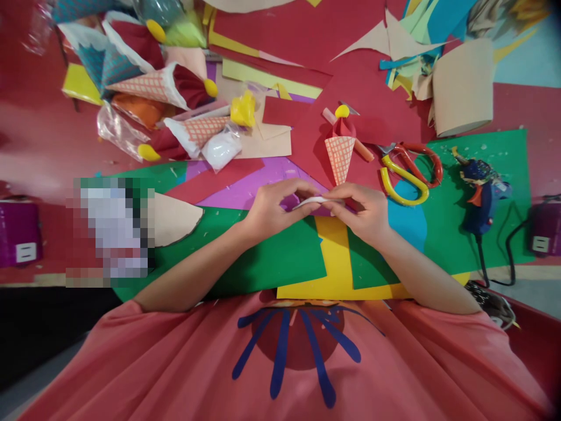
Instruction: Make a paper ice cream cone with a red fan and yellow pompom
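Between my two hands is a thin white strip (312, 200), soft-looking like modelling clay, though its material is hard to tell. My left hand (277, 204) pinches its left end between thumb and fingers. On the other end, the thumb and fingertips of my right hand (363, 211) are closed. Just beyond my fingers lies a small paper cone (340, 156) with an orange-pink lattice pattern, a red top and a yellow ball (342, 111). Scissors (405, 169) with one yellow and one red handle rest to the right of it.
Several larger cones (149, 85) with white rims lie at the far left near bags of coloured clay (221, 146). A blue glue gun (480, 204) with a cord sits at right on green sheets (447, 234). A beige paper cylinder (463, 88) and paper scraps are at the back right.
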Demonstrator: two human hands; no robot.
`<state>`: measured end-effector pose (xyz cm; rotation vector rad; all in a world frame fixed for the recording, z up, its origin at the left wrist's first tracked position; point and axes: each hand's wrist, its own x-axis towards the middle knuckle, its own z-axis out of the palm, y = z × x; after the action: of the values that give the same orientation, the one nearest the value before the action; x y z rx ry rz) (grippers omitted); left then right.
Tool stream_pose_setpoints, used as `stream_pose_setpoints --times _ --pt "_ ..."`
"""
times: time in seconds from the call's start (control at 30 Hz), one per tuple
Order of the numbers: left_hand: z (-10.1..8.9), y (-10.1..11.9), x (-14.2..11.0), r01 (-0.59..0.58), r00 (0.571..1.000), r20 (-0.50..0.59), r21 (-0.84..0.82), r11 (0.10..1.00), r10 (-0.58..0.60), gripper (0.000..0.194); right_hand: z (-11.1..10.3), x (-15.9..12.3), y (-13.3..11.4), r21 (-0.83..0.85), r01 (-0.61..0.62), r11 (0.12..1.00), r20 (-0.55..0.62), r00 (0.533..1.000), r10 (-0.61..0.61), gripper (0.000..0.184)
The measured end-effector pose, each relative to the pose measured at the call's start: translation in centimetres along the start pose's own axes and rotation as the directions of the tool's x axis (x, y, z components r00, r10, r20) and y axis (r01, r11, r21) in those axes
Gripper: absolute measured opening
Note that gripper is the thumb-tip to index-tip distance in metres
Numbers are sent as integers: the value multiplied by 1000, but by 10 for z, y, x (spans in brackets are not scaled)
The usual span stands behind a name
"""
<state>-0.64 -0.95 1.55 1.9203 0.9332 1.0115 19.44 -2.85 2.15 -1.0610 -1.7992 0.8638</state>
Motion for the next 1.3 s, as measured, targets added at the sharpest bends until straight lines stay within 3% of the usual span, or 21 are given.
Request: stream_pose_setpoints --times 0.13,0.3,0.47,0.67,0.83,1.0,1.17,1.3 --pt "0 1 0 10 999 -32 -16 1000 -10 25 0 -1 -2 31 -75 997 -35 996 76 10" --pt "-2 3 0 5 1000 -23 9 1000 -5 21 -1 -1 -1 84 -70 994 31 997 68 28" --pt "0 0 -1 -8 1000 -19 -29 1000 8 23 -2 0 1 26 18 1000 38 999 -19 13" --pt "0 0 -1 -58 997 -51 -31 998 56 20 -2 -1 -1 72 -13 997 -45 999 16 6" --pt "-3 0 -1 -29 999 -43 24 999 30 21 -2 -1 -3 87 -75 993 24 997 73 29" --pt "-2 0 -1 -61 998 -10 34 998 62 21 -2 -1 0 52 15 999 43 999 -17 14" --pt "0 -1 -1 -103 991 -85 43 994 106 22 -2 -1 1 56 -9 998 -4 1000 9 10" --pt "-1 1 -1 -99 990 -94 54 994 104 20 -2 -1 -2 77 -29 997 12 1000 28 25"
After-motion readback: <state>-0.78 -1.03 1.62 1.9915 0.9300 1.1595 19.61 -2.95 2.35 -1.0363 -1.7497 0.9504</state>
